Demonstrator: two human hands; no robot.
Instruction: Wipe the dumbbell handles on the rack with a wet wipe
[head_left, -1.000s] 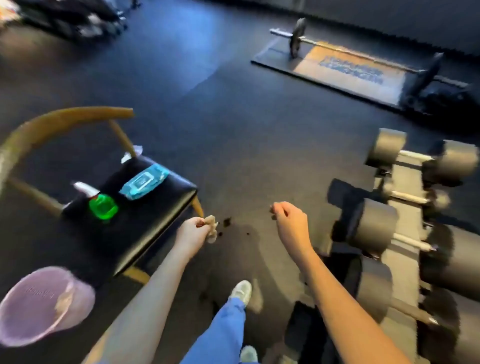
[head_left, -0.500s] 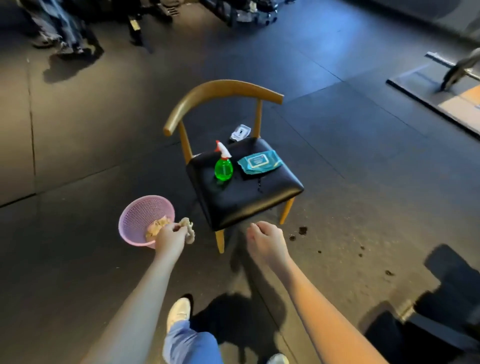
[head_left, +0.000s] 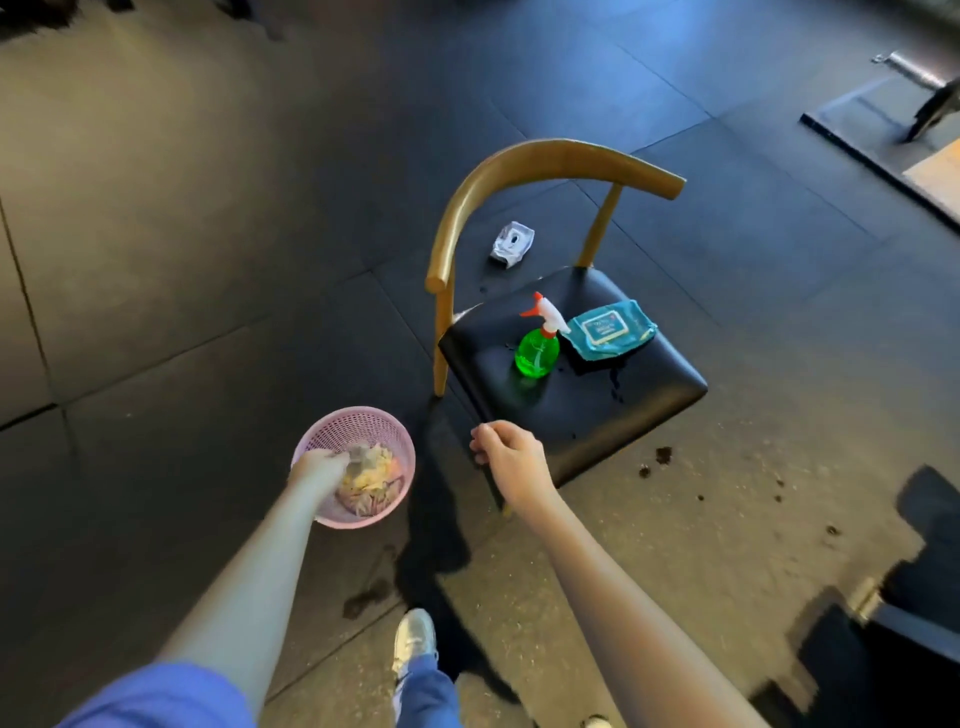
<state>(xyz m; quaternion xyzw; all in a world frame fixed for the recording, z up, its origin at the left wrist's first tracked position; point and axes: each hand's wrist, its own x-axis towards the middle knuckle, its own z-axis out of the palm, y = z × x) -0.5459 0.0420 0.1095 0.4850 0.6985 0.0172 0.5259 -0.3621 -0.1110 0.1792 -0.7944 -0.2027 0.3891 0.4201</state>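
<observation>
While the left hand (head_left: 317, 467) sits in pink basket (head_left: 358, 414) — grip unclear — right hand (head_left: 511, 457) hangs loosely curled.

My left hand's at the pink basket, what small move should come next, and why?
Probably reach the right hand to the teal wet wipe pack on the black chair seat for a fresh wipe: the left hand is at the pink mesh basket of crumpled wipes, and the right holds nothing.
</observation>
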